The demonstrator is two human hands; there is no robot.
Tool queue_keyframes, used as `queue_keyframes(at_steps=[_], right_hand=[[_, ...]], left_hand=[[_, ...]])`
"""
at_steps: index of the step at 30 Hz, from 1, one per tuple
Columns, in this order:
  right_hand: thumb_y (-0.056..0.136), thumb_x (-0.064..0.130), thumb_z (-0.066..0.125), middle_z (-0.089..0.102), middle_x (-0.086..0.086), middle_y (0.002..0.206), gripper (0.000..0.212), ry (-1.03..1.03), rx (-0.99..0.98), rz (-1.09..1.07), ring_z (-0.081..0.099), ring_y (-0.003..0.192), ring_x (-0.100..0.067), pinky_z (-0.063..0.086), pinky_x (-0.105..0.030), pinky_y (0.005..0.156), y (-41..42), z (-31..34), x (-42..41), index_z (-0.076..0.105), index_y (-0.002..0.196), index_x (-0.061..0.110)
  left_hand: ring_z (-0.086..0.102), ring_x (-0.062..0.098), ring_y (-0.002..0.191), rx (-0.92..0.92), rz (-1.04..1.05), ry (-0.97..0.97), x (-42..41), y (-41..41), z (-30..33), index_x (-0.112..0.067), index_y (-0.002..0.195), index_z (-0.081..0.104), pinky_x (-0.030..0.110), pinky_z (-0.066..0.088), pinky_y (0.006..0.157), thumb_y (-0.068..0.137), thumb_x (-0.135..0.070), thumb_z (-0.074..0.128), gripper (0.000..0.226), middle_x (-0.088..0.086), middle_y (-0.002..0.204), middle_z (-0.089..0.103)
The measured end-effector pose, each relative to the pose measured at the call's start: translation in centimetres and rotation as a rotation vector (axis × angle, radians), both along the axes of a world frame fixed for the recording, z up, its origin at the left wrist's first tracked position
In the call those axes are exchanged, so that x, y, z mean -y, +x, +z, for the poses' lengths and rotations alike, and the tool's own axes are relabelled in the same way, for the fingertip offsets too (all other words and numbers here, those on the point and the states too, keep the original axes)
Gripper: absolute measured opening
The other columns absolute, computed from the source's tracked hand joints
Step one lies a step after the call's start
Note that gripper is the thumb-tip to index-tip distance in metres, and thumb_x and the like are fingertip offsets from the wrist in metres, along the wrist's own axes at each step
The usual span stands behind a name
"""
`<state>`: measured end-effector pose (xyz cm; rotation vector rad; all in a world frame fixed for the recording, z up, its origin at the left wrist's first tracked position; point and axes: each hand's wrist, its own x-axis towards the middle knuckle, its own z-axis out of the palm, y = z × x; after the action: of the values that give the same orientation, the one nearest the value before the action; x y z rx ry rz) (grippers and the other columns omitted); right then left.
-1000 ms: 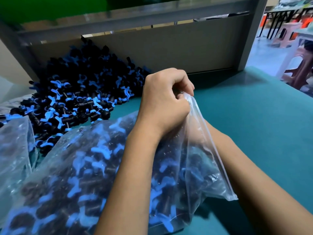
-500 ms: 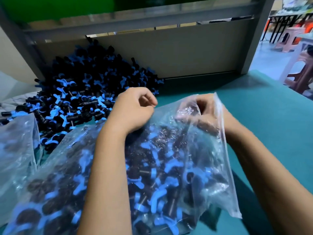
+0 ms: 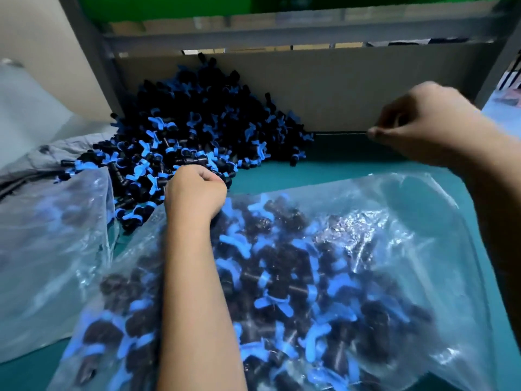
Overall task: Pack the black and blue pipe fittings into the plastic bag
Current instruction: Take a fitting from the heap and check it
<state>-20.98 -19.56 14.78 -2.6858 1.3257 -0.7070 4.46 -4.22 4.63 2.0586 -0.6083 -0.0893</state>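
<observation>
Single head-worn view, looking forward and down, close over the teal-topped bench (image 3: 352,170); grey back panel (image 3: 324,88) at 12 o'clock.

Bare teal counter (image 3: 338,170) lies open between the fittings pile (image 3: 197,131) and the filled plastic bag (image 3: 324,277); a cardboard wall (image 3: 324,88) blocks the far side (a second bag (image 3: 48,249) crowds the left edge), with grey frame posts (image 3: 93,57) hemming the corners.
</observation>
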Motion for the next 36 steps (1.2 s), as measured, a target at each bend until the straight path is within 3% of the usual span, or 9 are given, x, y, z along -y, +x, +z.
queue_keyframes(at_steps=[5, 13, 15, 16, 19, 22, 28, 31, 36], right_hand=[[0.088, 0.028, 0.068, 0.073, -0.002, 0.068, 0.016, 0.144, -0.164, 0.319, 0.070, 0.066, -0.020, 0.049, -0.023, 0.057, 11.8, -0.8, -3.3, 0.075, 0.080, 0.016], [0.105, 0.017, 0.044, 0.063, -0.002, 0.121, 0.035, 0.176, -0.520, 0.514, 0.066, 0.099, -0.023, 0.052, -0.023, 0.083, 23.7, -6.5, -4.5, 0.062, 0.136, 0.018], [0.108, 0.019, 0.039, 0.055, 0.000, 0.142, 0.041, 0.209, -0.637, 0.558, 0.059, 0.112, -0.018, 0.048, -0.021, 0.083, 25.2, -7.4, -4.6, 0.053, 0.145, 0.024], [0.108, 0.022, 0.038, 0.052, 0.001, 0.147, 0.041, 0.219, -0.695, 0.556, 0.057, 0.118, -0.017, 0.050, -0.021, 0.085, 26.0, -8.0, -4.7, 0.051, 0.147, 0.023], [0.105, 0.046, 0.043, 0.053, -0.001, 0.145, 0.046, 0.143, -0.788, 0.434, 0.050, 0.132, -0.024, 0.036, -0.037, 0.111, 27.9, -9.4, -4.3, 0.053, 0.142, 0.020], [0.100, 0.048, 0.056, 0.061, -0.001, 0.130, 0.038, 0.192, -0.804, 0.350, 0.060, 0.110, -0.025, 0.044, -0.034, 0.090, 28.2, -9.2, -3.3, 0.062, 0.120, 0.017], [0.105, 0.016, 0.050, 0.064, -0.012, 0.122, 0.033, 0.353, -0.574, 0.228, 0.064, 0.100, -0.030, 0.049, -0.036, 0.081, 25.2, -9.2, -0.8, 0.058, 0.133, 0.002], [0.098, 0.033, 0.064, 0.069, -0.008, 0.109, 0.037, 0.409, -0.365, 0.152, 0.061, 0.089, -0.019, 0.051, -0.031, 0.089, 22.6, -8.8, 1.2, 0.068, 0.120, 0.004], [0.077, 0.016, 0.087, 0.063, -0.004, 0.076, 0.018, 0.462, 0.215, 0.171, 0.049, 0.059, -0.010, 0.045, -0.024, 0.064, 16.3, -6.9, 4.2, 0.073, 0.089, 0.014]], left_hand=[[0.044, 0.024, 0.054, -0.068, 0.132, 0.036, -1.4, 0.9, 0.1, -0.012, 0.051, 0.057, 0.035, 0.049, 0.060, 0.074, -0.001, 0.045, 0.028, -0.006, 0.052, 0.053], [0.053, 0.034, 0.067, -0.176, 0.268, -0.072, -3.4, 2.8, 0.1, -0.014, 0.043, 0.053, 0.038, 0.046, 0.062, 0.068, -0.007, 0.044, 0.027, -0.001, 0.072, 0.063], [0.065, 0.041, 0.083, -0.184, 0.256, -0.052, -3.5, 2.7, 0.2, -0.005, 0.067, 0.047, 0.048, 0.057, 0.070, 0.067, -0.008, 0.045, 0.003, 0.002, 0.082, 0.069], [0.067, 0.042, 0.091, -0.198, 0.263, -0.066, -3.5, 2.8, 0.2, -0.028, 0.068, 0.072, 0.050, 0.059, 0.077, 0.069, -0.007, 0.047, 0.033, 0.002, 0.086, 0.071], [0.067, 0.039, 0.086, -0.207, 0.239, -0.048, -3.4, 3.0, -0.1, -0.017, 0.057, 0.060, 0.042, 0.055, 0.072, 0.074, -0.004, 0.050, 0.023, 0.002, 0.082, 0.072], [0.067, 0.034, 0.076, -0.217, 0.230, -0.055, -3.3, 3.1, -0.4, -0.018, 0.055, 0.056, 0.038, 0.055, 0.068, 0.078, -0.002, 0.054, 0.028, -0.004, 0.073, 0.068], [0.064, 0.026, 0.076, -0.228, 0.243, -0.120, -3.0, 3.5, -1.0, -0.018, 0.059, 0.063, 0.029, 0.045, 0.064, 0.079, -0.005, 0.057, 0.025, -0.010, 0.069, 0.067], [0.062, 0.018, 0.070, -0.201, 0.235, -0.162, -2.7, 3.3, -0.7, -0.019, 0.058, 0.062, 0.024, 0.039, 0.057, 0.078, -0.003, 0.057, 0.026, -0.013, 0.067, 0.064], [0.061, 0.004, 0.069, -0.160, 0.127, -0.293, -1.1, 1.4, 0.8, -0.023, 0.074, 0.074, 0.021, 0.040, 0.058, 0.079, -0.008, 0.058, 0.022, -0.016, 0.065, 0.068]])
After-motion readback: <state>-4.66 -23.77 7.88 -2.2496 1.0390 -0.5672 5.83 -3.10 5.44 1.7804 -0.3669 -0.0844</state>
